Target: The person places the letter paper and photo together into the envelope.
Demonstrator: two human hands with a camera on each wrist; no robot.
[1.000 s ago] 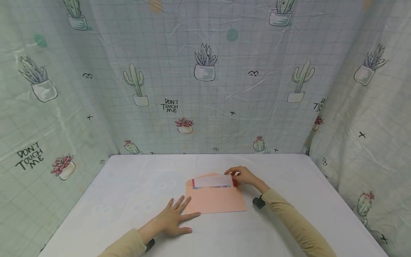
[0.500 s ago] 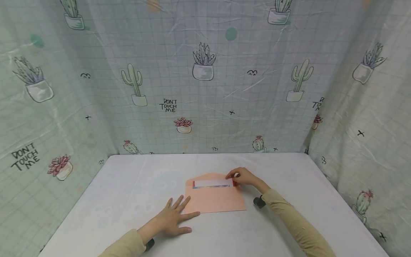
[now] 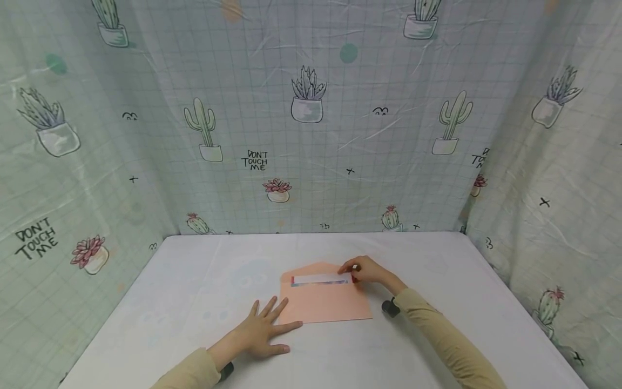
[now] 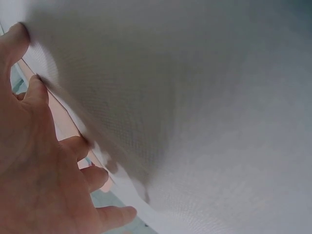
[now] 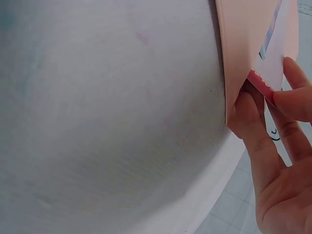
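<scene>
A peach envelope (image 3: pixel 325 303) lies on the table with its flap spread away from the person. Partly inside its opening is a white card (image 3: pixel 318 279) with red ends and a blue strip along the near edge. My right hand (image 3: pixel 370 270) pinches the card's right end; in the right wrist view the thumb lies on its red edge (image 5: pixel 262 87), the other fingers around and behind it. My left hand (image 3: pixel 262 330) rests with fingers spread, its fingertips on the envelope's lower left corner. The card's lower part is hidden inside the envelope.
The white table (image 3: pixel 204 286) reaches to a hanging cloth (image 3: pixel 243 70) printed with cacti at the back and sides. A dark wrist device (image 3: pixel 390 308) sits under the right forearm, another (image 3: pixel 226 371) under the left.
The card has slid toward the person, deeper into the envelope, so a narrower strip shows. My right hand has moved slightly down with it. The left hand has stayed put.
</scene>
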